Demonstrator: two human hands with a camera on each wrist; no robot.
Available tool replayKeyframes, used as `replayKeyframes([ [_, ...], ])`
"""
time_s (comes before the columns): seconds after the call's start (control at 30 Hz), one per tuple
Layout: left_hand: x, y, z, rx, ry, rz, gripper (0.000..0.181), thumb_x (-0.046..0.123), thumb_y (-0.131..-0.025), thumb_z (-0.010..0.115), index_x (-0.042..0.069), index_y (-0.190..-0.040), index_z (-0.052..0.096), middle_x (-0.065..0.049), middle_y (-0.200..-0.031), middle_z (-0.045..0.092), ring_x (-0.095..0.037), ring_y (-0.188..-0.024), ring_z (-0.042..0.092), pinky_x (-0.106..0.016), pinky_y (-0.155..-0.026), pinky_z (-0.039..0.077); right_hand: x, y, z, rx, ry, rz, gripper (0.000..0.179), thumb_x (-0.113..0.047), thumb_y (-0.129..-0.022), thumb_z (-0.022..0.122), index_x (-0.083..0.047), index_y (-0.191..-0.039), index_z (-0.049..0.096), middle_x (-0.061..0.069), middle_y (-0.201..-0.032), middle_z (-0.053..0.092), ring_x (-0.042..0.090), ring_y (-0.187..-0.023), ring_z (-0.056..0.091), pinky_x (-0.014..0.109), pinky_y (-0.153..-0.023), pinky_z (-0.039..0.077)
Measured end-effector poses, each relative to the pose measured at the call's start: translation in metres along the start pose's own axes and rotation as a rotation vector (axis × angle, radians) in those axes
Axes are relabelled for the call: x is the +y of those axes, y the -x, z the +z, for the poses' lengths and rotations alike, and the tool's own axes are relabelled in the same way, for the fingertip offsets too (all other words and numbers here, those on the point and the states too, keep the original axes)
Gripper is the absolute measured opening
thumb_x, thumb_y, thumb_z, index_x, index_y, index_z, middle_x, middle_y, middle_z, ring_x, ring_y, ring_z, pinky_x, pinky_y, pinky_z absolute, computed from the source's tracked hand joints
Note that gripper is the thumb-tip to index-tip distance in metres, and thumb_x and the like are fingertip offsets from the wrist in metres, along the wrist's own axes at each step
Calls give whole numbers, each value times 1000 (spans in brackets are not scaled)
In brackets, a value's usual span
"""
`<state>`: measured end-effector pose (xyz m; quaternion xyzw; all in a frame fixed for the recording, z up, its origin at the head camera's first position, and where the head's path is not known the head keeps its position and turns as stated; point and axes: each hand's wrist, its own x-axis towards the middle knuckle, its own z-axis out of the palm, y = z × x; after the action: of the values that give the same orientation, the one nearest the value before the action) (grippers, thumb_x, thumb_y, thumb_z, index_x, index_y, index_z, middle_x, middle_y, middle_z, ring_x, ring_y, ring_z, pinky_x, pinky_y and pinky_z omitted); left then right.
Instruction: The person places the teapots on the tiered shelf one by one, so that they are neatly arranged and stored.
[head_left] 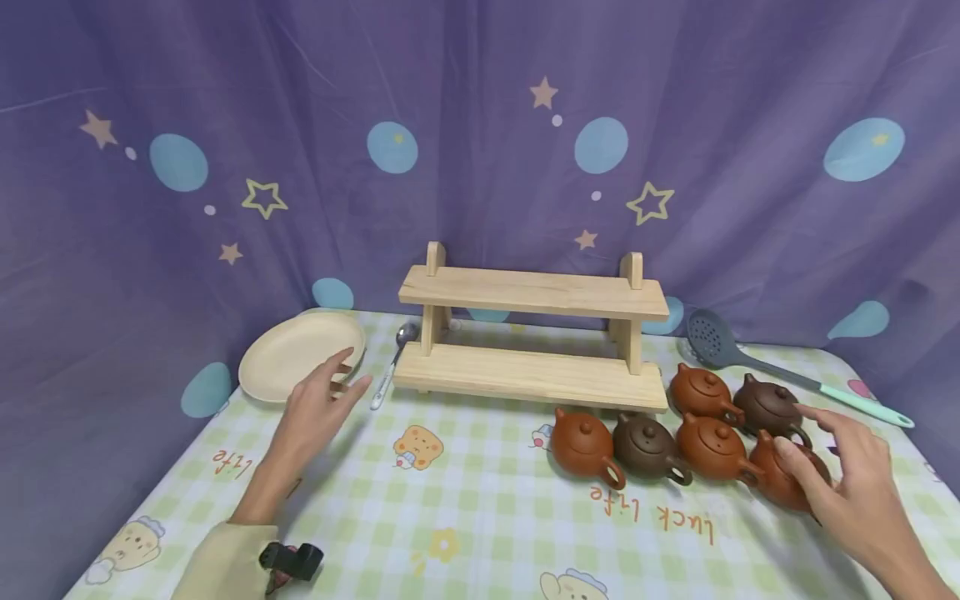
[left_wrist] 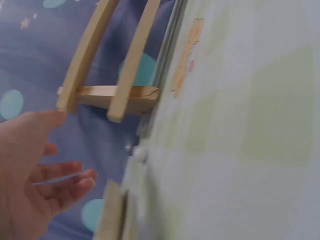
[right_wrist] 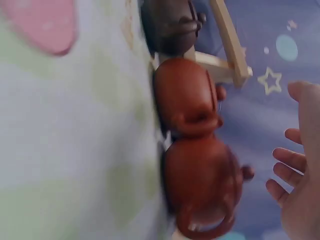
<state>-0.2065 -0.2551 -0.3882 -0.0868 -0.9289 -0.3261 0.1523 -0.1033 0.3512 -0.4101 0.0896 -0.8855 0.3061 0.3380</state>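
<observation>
My left hand (head_left: pixel 311 417) hovers with loose, parted fingers in front of a cream oval plate (head_left: pixel 281 358), overlapping its near edge in the head view. A spoon (head_left: pixel 390 371) with a white handle lies just right of that hand. On the right, my other hand (head_left: pixel 851 475) hangs beside the end of the teapot group, thumb and fingers spread and nothing between them. Nearest to it is a reddish-brown teapot (head_left: pixel 783 475), partly covered by the thumb. In the right wrist view that hand (right_wrist: pixel 302 160) is apart from the teapot (right_wrist: pixel 200 175).
A two-tier wooden shelf (head_left: pixel 525 371) stands at the back centre. Several teapots, reddish-brown (head_left: pixel 585 446) and dark brown (head_left: pixel 648 450), crowd its right front. Behind them lies a grey slotted skimmer (head_left: pixel 712 337) with a mint handle. A purple curtain (head_left: pixel 480 150) hangs behind the checked tablecloth (head_left: pixel 360 517).
</observation>
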Motion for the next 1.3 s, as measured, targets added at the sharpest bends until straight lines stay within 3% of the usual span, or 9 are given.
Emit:
replayKeyframes([
  [0.1,-4,-4,12,5,105,-65,61,38,-105,64,3,-152,49,-24,-124,67,-38,-100,70,-44,-77,62,7,13,-7,-3,8,140,40,-8,-99,68,8,-134,58,-28,-125,45,-14,-111,31,2,-81,28],
  [0.17,-7,-6,19,-14,181,-83,60,35,-105,65,1,-152,49,-23,-120,69,-35,-96,72,-39,-74,63,11,22,-12,-12,2,226,39,-10,-102,65,9,-135,56,-36,-121,40,-15,-106,35,0,-75,31],
  [0.33,-10,-10,35,-78,332,-82,61,32,-104,67,-2,-152,47,-22,-114,71,-32,-90,75,-38,-74,64,20,39,-20,6,32,414,31,-17,-106,60,4,-128,60,-29,-108,43,-16,-93,39,4,-67,33],
  [0.5,-8,-13,48,-95,377,-101,58,30,-104,67,-3,-149,49,-23,-116,70,-31,-91,75,-35,-77,64,24,49,-22,40,75,614,22,-22,-108,56,-3,-116,62,-19,-94,45,-11,-81,38,10,-59,34],
  [0.6,-6,-14,55,-79,397,-126,55,25,-104,68,-5,-147,51,-25,-113,71,-32,-88,76,-31,-76,64,25,53,-22,19,80,721,33,-25,-108,55,6,-117,60,-27,-81,44,-9,-72,39,11,-54,35],
  [0.67,-6,-15,58,-71,398,-141,54,23,-103,69,-5,-146,52,-23,-111,72,-30,-89,76,-27,-77,63,27,55,-23,-36,111,769,41,-29,-109,53,10,-121,58,-24,-76,47,-8,-67,39,14,-52,36],
  [0.83,-7,-16,64,-80,385,-144,57,31,-103,69,-1,-147,53,-18,-110,73,-26,-91,75,-23,-82,60,32,62,-24,-168,108,789,52,-35,-112,45,15,-123,56,-2,-70,54,6,-57,43,25,-48,35],
  [1.0,-11,-16,67,-71,447,-140,58,31,-102,69,-2,-148,52,-19,-110,72,-28,-92,76,-20,-82,59,32,65,-25,-286,47,832,61,-43,-113,37,15,-123,53,2,-65,50,18,-52,43,33,-48,33],
  [1.3,-10,-15,71,-39,496,-155,54,25,-102,70,0,-147,54,-20,-107,71,-28,-89,76,-21,-82,60,42,73,-21,-276,16,681,60,-39,-114,34,15,-114,62,6,-65,47,22,-52,42,34,-46,34],
])
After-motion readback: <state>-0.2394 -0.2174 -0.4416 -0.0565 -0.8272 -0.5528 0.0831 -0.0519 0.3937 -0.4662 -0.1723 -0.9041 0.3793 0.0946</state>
